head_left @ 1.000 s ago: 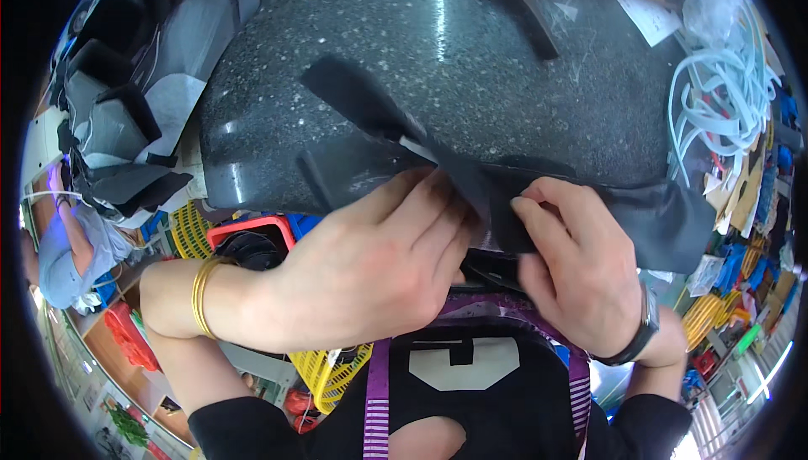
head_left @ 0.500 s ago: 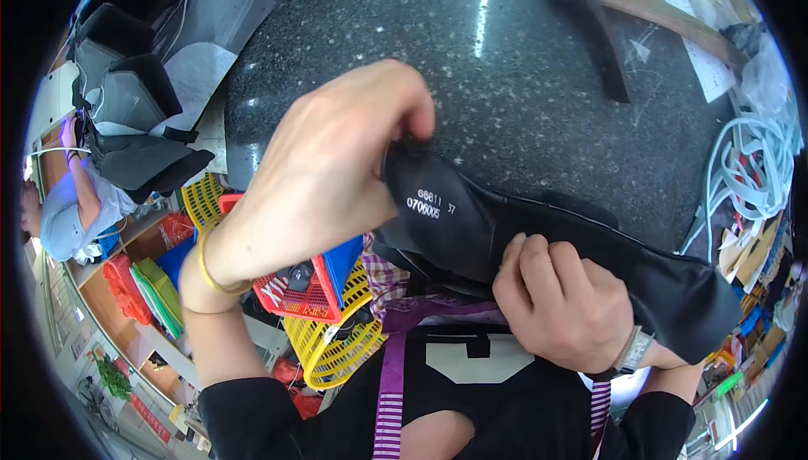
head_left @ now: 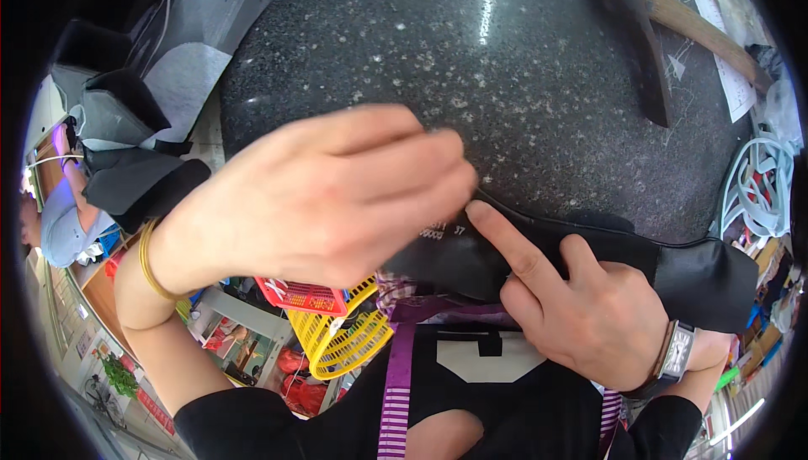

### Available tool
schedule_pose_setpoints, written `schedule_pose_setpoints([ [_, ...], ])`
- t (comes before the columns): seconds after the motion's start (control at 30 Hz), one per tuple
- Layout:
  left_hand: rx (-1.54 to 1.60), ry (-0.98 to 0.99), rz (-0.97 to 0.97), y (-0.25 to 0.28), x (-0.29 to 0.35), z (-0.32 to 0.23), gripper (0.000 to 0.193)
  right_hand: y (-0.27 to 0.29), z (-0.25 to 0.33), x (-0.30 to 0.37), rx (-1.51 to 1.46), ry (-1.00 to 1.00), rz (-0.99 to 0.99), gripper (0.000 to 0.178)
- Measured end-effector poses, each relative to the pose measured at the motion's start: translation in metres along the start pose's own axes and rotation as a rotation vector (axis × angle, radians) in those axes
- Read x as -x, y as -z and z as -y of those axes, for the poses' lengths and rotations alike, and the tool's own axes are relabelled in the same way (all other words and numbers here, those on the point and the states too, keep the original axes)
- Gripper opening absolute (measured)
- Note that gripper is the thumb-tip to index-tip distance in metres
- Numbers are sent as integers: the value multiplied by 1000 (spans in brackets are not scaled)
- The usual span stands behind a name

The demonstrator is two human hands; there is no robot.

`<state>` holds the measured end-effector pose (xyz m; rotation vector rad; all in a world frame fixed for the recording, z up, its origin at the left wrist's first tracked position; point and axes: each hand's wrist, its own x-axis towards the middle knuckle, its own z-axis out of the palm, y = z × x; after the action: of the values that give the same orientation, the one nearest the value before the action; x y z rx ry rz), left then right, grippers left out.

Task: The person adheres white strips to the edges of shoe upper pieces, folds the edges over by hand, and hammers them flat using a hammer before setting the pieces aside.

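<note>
A long black leather shoe upper (head_left: 705, 273) lies along the table's near edge, with small white print near its left end. My right hand (head_left: 593, 317), with a watch on its wrist, is on the upper's middle. Its index finger stretches toward the upper's top edge; the other fingers are bent against the leather. Over the upper's left end hovers my left hand (head_left: 337, 195), slightly blurred, its fingers curled together near the right index fingertip. Whatever they hold, if anything, is hidden. A yellow bangle (head_left: 150, 262) circles the left wrist.
On the dark speckled table (head_left: 379, 64), a hammer with a wooden handle (head_left: 703, 26) lies far right. Pale blue strips (head_left: 753, 182) are coiled at the right edge. Black and grey pieces (head_left: 147, 178) stand far left, near another person (head_left: 67, 216). Yellow baskets (head_left: 328, 346) are below.
My left hand has let go of the upper's left end and moved over it, toward my right hand. The right index finger has straightened out. The upper has shifted slightly.
</note>
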<state>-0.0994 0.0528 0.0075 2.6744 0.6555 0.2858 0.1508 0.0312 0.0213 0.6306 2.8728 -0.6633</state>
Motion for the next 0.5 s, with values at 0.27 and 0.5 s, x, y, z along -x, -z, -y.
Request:
schedule_pose_setpoints([
  [0.27, 25, 161, 109, -15, 19, -41, 53, 2, 13, 17, 89, -11, -13, 17],
  [0.5, -131, 126, 86, -26, -13, -65, 52, 6, -1, 43, -16, -64, -103, 24],
])
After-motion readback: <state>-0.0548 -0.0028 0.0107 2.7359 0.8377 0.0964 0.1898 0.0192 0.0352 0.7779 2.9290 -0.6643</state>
